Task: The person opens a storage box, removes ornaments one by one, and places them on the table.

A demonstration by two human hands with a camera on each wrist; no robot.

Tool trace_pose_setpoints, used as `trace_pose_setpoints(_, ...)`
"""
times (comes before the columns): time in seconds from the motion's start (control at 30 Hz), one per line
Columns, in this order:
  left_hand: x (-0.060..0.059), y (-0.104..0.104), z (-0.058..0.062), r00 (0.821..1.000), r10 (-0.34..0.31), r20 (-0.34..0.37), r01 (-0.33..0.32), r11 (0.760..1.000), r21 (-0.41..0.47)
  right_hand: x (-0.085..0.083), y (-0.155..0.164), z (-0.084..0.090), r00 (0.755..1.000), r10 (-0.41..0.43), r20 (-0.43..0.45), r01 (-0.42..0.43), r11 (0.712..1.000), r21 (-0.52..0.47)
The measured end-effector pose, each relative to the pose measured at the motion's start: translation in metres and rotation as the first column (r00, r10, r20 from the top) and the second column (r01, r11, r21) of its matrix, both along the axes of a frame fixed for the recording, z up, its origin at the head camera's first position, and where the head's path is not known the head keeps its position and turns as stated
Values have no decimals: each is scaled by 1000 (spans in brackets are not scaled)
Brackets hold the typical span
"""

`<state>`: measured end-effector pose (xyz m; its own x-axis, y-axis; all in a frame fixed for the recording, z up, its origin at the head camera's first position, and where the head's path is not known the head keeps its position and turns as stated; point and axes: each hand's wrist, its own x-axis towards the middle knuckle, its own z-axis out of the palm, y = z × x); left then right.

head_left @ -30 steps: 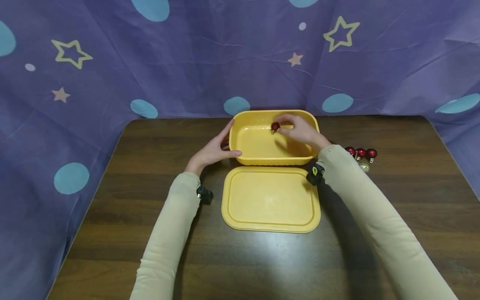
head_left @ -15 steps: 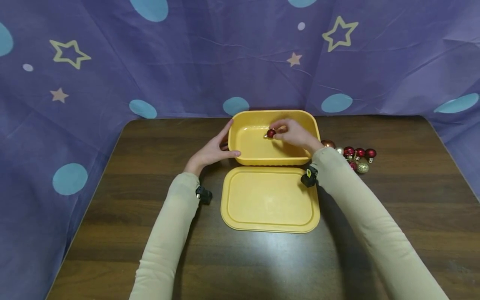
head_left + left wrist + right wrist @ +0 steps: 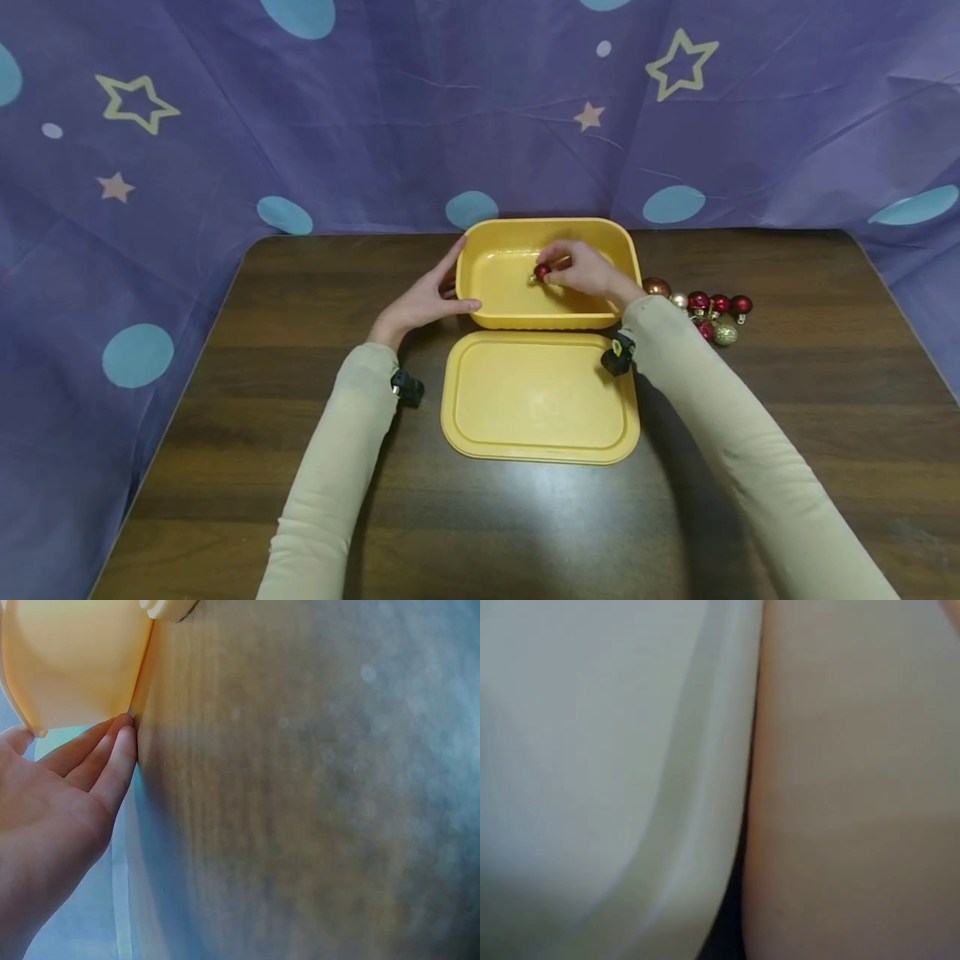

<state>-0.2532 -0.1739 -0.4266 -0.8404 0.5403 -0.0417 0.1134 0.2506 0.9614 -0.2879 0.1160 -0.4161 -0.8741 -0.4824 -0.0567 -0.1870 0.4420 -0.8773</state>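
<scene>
In the head view, a deep yellow plastic container (image 3: 502,283) stands uncovered at the back of the table. My left hand (image 3: 427,297) spans its left end, thumb at the front rim and index finger along the back corner. The left wrist view shows straight fingers (image 3: 112,761) touching the container's outer wall (image 3: 82,667). Inside the container, my right hand (image 3: 588,268) pinches a small shiny red Christmas bauble (image 3: 542,272), its gold cap pointing left, low over the floor. The right wrist view is filled by the blurred lid (image 3: 592,750) and container wall (image 3: 855,787).
A flat yellow lid (image 3: 540,400) lies directly in front of the container. To the right, several baubles sit together: a copper one (image 3: 657,287), red ones (image 3: 741,305) and a glittery gold one (image 3: 725,334). A purple star-patterned curtain (image 3: 525,100) hangs behind the wooden table (image 3: 300,333).
My right hand has moved slightly left and lower inside the container with the red bauble. Its forearm's shift left uncovers more baubles on the table. My left hand stays put.
</scene>
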Motion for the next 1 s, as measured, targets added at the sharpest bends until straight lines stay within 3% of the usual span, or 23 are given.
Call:
trace_pose_setpoints(0.3,7,4,19,999,-12,44,11,1000,18,4,2,5,999,11,-49,-13,999,-48)
trace_pose_setpoints(0.53,-1,1,1,1000,4,23,-4,1000,-8,15,3,12,997,30,-66,-37,995,-96)
trace_pose_setpoints(1.0,-2,0,-1,1000,10,0,-10,1000,-21,41,33,29,994,-105,-31,101,988,-115)
